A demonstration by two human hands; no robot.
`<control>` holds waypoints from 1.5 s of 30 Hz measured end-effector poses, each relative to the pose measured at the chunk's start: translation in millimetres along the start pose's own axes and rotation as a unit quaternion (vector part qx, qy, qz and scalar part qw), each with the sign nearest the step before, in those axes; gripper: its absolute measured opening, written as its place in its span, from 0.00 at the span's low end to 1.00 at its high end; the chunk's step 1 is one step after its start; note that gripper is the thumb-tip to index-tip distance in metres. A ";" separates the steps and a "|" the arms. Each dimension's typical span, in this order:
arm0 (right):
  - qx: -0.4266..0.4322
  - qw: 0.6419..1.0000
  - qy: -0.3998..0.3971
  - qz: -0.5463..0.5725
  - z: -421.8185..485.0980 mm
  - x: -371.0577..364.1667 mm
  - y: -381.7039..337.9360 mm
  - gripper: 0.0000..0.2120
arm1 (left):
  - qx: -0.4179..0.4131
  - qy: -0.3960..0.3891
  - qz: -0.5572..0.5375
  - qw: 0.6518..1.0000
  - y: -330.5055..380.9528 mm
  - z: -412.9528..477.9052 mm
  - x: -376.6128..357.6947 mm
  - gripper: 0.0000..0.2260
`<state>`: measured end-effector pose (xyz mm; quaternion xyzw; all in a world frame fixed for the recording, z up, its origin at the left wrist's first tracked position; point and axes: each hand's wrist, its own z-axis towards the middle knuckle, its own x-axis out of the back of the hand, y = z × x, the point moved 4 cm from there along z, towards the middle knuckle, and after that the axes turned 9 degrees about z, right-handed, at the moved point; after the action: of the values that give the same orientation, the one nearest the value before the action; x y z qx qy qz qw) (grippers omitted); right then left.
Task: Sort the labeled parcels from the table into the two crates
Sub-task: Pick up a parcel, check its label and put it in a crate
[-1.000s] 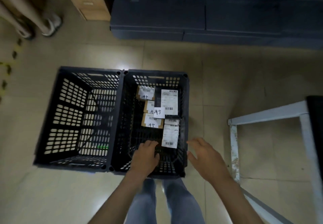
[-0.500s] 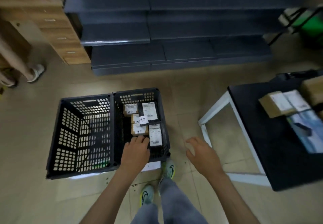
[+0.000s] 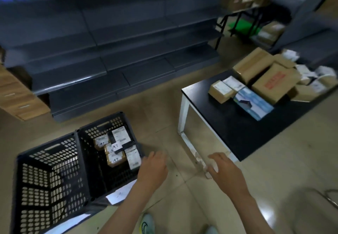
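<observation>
Two black perforated crates stand side by side on the tiled floor, walls touching: L crate [image 3: 42,193] toward the frame's left edge, R crate [image 3: 101,123] next to it. R crate holds several labeled parcels [image 3: 116,158] lying flat on its bottom: small brown cartons w/ handwritten white slips on the left, dark pkgs w/ printed white labels on the right. Black-topped table [image 3: 247,133] w/ white legs stands to the right, well apart from the crates. More parcels sit on its far part: small brown carton [image 3: 221,91] at the front, blue-and-white box [image 3: 253,104] just beside it, larger brown cartons [image 3: 274,82] behind, one w/ red print. Items at far right are blurred, not identifiable. L hand [image 3: 152,169] hovers palm down just beside R crate's near right corner, fingers relaxed and slightly spread, holding nothing. R hand [image 3: 225,169] hovers palm down over the floor near the foot of the table's white leg, fingers loosely spread, nothing in its grip. White paper sheets [image 3: 118,194] lie on the floor at the crates' near side. Grey shelving [image 3: 109,51] runs along the back; wooden cabinet [image 3: 18,96] at far left. Shoe [image 3: 147,223] at bottom edge.
</observation>
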<state>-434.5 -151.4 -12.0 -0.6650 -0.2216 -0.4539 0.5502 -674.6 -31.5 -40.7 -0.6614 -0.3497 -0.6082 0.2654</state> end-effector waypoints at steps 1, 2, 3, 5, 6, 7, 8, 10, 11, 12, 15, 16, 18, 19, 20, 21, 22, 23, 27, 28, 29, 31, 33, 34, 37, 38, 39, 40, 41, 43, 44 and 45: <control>-0.006 1.000 0.011 0.004 -3.0 11.7 10.5 0.09 | -0.006 -0.002 -0.008 1.000 18.9 6.8 3.2 0.08; -0.007 1.000 0.020 0.003 -6.5 24.3 24.8 0.09 | -0.011 0.006 -0.010 1.000 40.5 13.9 5.3 0.11; -0.010 1.000 0.025 -0.004 -10.3 36.0 41.5 0.10 | -0.021 0.003 -0.007 1.000 62.7 20.9 6.6 0.15; -0.016 0.999 0.029 -0.017 -18.3 59.1 77.6 0.12 | -0.025 -0.008 -0.004 1.000 105.5 33.5 11.6 0.18; -0.017 0.999 0.034 -0.021 -21.9 71.2 96.9 0.13 | -0.023 -0.007 -0.006 1.000 126.2 40.2 13.4 0.18; -0.020 0.999 0.036 -0.025 -25.8 84.5 114.9 0.13 | -0.020 -0.007 -0.010 1.000 146.9 47.3 13.8 0.17; -0.022 0.999 0.038 -0.031 -29.5 96.2 133.2 0.13 | -0.014 -0.010 -0.015 1.000 166.0 54.0 14.0 0.17; -0.024 0.998 0.046 -0.046 -34.7 117.5 166.4 0.12 | -0.010 -0.009 -0.022 1.000 200.5 67.8 14.3 0.16; -0.028 0.997 0.049 -0.048 -36.6 126.8 181.6 0.12 | -0.015 -0.007 -0.022 1.000 216.5 74.7 14.9 0.16; -0.032 0.997 0.050 -0.048 -37.4 134.9 196.1 0.13 | -0.018 -0.004 -0.023 1.000 231.6 81.5 16.7 0.16; -0.044 0.997 0.052 -0.045 -31.9 158.8 230.8 0.13 | -0.019 -0.001 -0.022 1.000 272.3 102.6 24.4 0.13; -0.046 0.997 0.053 -0.042 -26.5 165.6 240.4 0.13 | -0.018 -0.002 -0.022 1.000 282.9 110.6 25.7 0.13; -0.047 0.997 0.051 -0.038 -10.7 175.2 258.3 0.13 | -0.019 -0.005 -0.022 1.000 300.0 128.9 26.3 0.15; -0.047 0.997 0.048 -0.037 -0.7 179.0 265.9 0.13 | -0.022 -0.004 -0.023 0.999 306.6 139.2 25.4 0.16; -0.046 0.997 0.045 -0.037 10.5 182.4 273.2 0.13 | -0.021 -0.003 -0.027 0.999 312.6 150.4 25.1 0.17; -0.046 0.997 0.040 -0.037 23.5 186.0 280.0 0.13 | -0.020 -0.002 -0.031 0.999 317.9 162.7 24.1 0.18; -0.045 0.998 0.035 -0.036 37.6 189.5 286.7 0.13 | -0.019 0.003 -0.037 0.999 322.7 175.9 22.8 0.18; -0.044 0.998 0.031 -0.035 52.7 192.7 292.5 0.13 | -0.017 0.008 -0.044 0.999 326.9 189.9 21.6 0.17; -0.023 0.999 0.003 -0.036 117.8 205.2 306.6 0.14 | 0.010 0.016 -0.074 0.997 337.2 246.0 18.6 0.17; -0.021 0.999 -0.009 -0.040 133.4 208.0 308.4 0.14 | 0.019 0.014 -0.074 0.997 338.2 258.7 19.2 0.17; -0.017 0.999 -0.021 -0.041 148.5 210.5 310.4 0.14 | 0.029 0.008 -0.075 0.997 338.5 270.9 19.4 0.17; -0.005 0.999 -0.034 -0.037 177.7 214.7 313.6 0.15 | 0.045 0.002 -0.068 0.997 338.2 294.3 19.2 0.17; 0.009 0.998 -0.044 -0.038 207.3 217.0 317.0 0.15 | 0.065 -0.003 -0.059 0.996 336.6 316.7 20.1 0.18; 0.016 0.998 -0.051 -0.039 221.7 217.9 318.8 0.15 | 0.078 -0.005 -0.059 0.995 335.4 327.6 20.8 0.18; 0.041 0.996 -0.070 -0.046 263.0 217.6 325.1 0.13 | 0.113 -0.011 -0.063 0.991 334.6 354.9 22.4 0.19; 0.051 0.995 -0.075 -0.046 277.0 216.7 328.6 0.12 | 0.129 -0.015 -0.071 0.989 335.1 364.3 23.1 0.20; 0.062 0.994 -0.079 -0.045 291.6 215.6 332.4 0.12 | 0.146 -0.018 -0.080 0.986 335.8 374.6 23.3 0.20; 0.075 0.993 -0.084 -0.043 306.9 214.4 336.4 0.11 | 0.163 -0.019 -0.084 0.983 336.7 385.6 23.4 0.21; 0.090 0.991 -0.092 -0.040 322.3 213.3 340.9 0.11 | 0.180 -0.019 -0.087 0.980 338.3 397.0 22.8 0.21; 0.120 0.986 -0.112 -0.036 354.2 210.8 349.2 0.11 | 0.217 -0.019 -0.099 0.971 341.7 421.8 21.0 0.22; 0.134 0.983 -0.120 -0.030 370.3 209.3 353.2 0.12 | 0.236 -0.016 -0.103 0.966 343.1 435.5 19.8 0.21; 0.144 0.981 -0.128 -0.021 386.0 207.7 357.5 0.12 | 0.253 -0.010 -0.102 0.962 344.4 449.5 18.6 0.21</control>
<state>90.0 60.2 -18.8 -0.6267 -0.3671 -0.3396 0.5976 -125.6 108.4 -50.3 -0.5392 -0.5605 -0.5173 0.3570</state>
